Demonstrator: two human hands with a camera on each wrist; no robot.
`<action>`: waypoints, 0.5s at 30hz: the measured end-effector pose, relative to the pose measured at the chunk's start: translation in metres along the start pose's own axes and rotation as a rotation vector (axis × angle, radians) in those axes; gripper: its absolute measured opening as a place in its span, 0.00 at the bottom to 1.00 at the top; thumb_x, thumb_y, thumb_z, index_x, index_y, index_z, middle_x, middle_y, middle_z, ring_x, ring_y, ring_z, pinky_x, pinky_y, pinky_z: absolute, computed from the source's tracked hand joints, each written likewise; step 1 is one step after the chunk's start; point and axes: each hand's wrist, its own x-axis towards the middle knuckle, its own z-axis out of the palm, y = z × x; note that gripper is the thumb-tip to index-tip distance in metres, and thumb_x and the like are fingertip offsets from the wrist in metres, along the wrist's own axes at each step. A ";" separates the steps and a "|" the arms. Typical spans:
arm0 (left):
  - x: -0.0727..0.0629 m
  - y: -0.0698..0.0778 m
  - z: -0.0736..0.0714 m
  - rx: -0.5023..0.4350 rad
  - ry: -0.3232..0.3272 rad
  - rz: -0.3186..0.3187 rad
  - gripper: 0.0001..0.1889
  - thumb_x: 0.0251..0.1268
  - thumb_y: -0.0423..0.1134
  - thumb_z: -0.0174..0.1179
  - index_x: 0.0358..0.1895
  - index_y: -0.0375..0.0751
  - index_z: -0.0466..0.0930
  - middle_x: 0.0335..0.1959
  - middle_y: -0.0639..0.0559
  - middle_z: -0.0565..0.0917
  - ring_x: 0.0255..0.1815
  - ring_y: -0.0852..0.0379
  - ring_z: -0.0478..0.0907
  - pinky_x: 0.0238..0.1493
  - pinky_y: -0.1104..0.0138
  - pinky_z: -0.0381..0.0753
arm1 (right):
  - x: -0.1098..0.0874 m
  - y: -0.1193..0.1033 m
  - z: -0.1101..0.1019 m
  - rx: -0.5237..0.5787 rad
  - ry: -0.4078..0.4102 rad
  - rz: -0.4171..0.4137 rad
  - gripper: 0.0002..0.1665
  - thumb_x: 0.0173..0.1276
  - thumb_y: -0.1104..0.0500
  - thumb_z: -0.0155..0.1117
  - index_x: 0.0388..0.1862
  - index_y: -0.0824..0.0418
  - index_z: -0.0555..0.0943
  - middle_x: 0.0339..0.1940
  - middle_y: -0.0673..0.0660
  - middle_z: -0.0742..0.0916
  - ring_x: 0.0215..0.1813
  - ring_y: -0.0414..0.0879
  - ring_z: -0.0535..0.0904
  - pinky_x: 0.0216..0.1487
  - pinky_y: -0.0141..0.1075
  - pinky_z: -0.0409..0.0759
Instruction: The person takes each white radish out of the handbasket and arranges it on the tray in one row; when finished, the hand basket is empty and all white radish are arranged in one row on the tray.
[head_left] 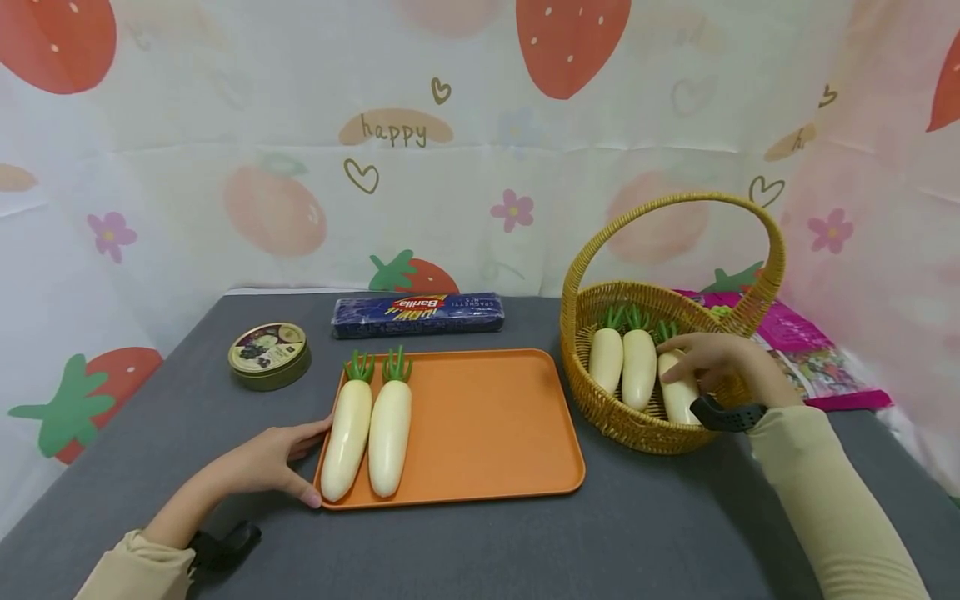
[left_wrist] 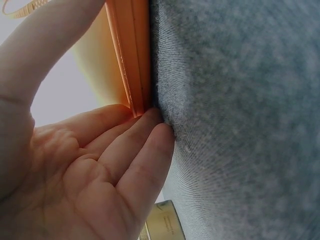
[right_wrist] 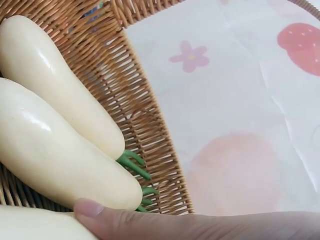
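Observation:
Two white radishes [head_left: 347, 437] with green tops lie side by side at the left end of an orange tray [head_left: 487, 425]. My left hand [head_left: 266, 462] touches the tray's left edge, its fingers fairly straight and its thumb by the front corner; the left wrist view shows the fingertips against the orange rim [left_wrist: 131, 55]. Over in the wicker basket [head_left: 637, 429] lie three more white radishes. My right hand [head_left: 723, 358] grips the rightmost radish [head_left: 678, 400] near its green top. In the right wrist view the thumb [right_wrist: 100, 212] rests on that radish, beside the middle radish [right_wrist: 60, 145].
A round tin [head_left: 270, 358] stands left of the tray. Behind the tray lies a blue spaghetti pack [head_left: 417, 316]. A pink bag [head_left: 832, 358] lies right of the basket, whose tall handle [head_left: 675, 200] arches above it. A printed curtain [head_left: 465, 200] hangs behind the grey table.

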 end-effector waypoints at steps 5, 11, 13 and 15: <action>0.000 0.001 0.001 -0.006 0.004 -0.001 0.53 0.40 0.45 0.72 0.65 0.20 0.49 0.61 0.25 0.56 0.58 0.35 0.61 0.54 0.52 0.66 | -0.003 -0.002 -0.002 -0.031 0.064 -0.028 0.45 0.63 0.58 0.59 0.68 0.74 0.46 0.64 0.78 0.49 0.50 0.57 0.71 0.42 0.44 0.77; -0.002 0.002 0.002 -0.012 0.000 0.013 0.52 0.41 0.44 0.71 0.64 0.19 0.49 0.61 0.24 0.56 0.58 0.34 0.61 0.53 0.52 0.67 | -0.011 -0.015 -0.004 -0.049 0.183 -0.099 0.46 0.62 0.52 0.61 0.69 0.71 0.49 0.64 0.78 0.51 0.53 0.62 0.68 0.41 0.44 0.77; -0.002 0.001 0.001 -0.007 0.001 0.009 0.52 0.41 0.44 0.72 0.64 0.20 0.49 0.61 0.24 0.56 0.58 0.34 0.61 0.53 0.52 0.67 | -0.013 -0.018 -0.004 -0.049 0.214 -0.130 0.47 0.62 0.51 0.61 0.69 0.70 0.49 0.64 0.77 0.51 0.55 0.63 0.67 0.41 0.44 0.77; -0.002 0.001 0.001 -0.002 0.002 0.004 0.53 0.40 0.44 0.72 0.64 0.20 0.48 0.61 0.24 0.56 0.58 0.35 0.61 0.53 0.52 0.67 | -0.014 -0.020 -0.004 -0.059 0.243 -0.162 0.46 0.62 0.51 0.60 0.69 0.69 0.49 0.65 0.76 0.52 0.54 0.62 0.67 0.41 0.45 0.77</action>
